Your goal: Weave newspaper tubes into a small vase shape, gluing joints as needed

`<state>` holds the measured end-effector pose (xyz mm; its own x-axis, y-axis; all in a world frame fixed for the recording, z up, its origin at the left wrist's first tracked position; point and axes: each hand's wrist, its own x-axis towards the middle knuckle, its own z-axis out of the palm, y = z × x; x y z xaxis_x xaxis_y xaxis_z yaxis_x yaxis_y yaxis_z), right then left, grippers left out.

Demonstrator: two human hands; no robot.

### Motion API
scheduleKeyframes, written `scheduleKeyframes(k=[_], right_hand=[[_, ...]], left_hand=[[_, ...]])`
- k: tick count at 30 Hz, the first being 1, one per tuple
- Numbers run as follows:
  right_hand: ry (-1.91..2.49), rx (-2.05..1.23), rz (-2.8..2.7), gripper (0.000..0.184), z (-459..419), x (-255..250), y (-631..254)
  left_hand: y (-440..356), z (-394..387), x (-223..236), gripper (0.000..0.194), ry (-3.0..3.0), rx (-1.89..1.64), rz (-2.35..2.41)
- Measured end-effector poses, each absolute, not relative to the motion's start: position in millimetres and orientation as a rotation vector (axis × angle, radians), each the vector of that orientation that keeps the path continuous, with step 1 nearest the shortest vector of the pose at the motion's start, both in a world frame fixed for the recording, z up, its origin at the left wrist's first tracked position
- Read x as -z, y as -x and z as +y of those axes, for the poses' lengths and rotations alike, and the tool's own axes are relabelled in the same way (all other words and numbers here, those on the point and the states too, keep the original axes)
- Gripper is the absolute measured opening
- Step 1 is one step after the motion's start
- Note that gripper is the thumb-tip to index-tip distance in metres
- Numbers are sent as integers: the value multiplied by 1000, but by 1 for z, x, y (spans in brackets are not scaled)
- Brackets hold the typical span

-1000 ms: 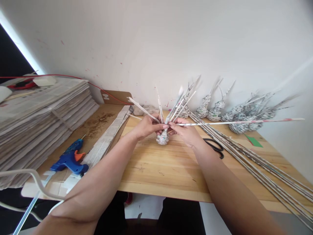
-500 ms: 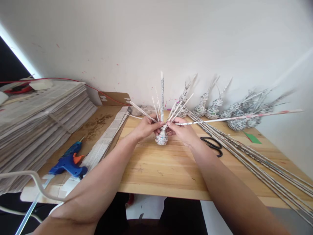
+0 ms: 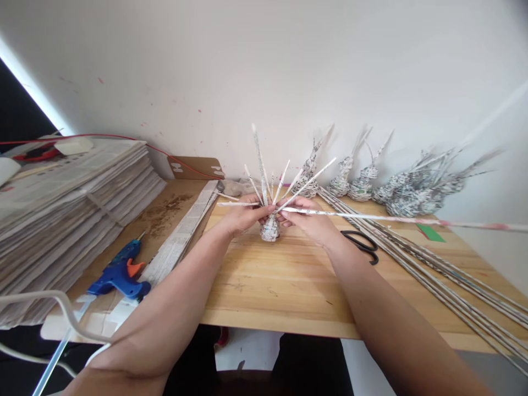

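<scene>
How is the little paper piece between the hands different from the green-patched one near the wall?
The held piece sits between the left hand and right hand; the green-patched piece stands near the wall, unheld. The held piece's sticks fan out widely; the green-patched piece shows fewer, rising closer together. Both look made of printed paper, with sticks poking from the top.

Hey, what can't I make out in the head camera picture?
All in the head view:
Long held paper tube: far end cut off by the right edge.
Black scissors: blades hidden, apparently behind the right forearm.
Left hand: some fingertips hidden behind the woven paper piece.
Newspaper stack: print too small to read.
</scene>
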<state>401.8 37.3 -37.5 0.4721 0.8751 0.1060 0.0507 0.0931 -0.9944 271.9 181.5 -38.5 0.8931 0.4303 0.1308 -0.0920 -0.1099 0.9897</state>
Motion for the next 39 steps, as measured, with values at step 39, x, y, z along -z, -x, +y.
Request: scheduleKeyframes(k=[39], right_hand=[[1455, -553, -1032, 20, 39, 39, -402]], left_hand=[[-279, 170, 39, 26, -1589, -537, 322]])
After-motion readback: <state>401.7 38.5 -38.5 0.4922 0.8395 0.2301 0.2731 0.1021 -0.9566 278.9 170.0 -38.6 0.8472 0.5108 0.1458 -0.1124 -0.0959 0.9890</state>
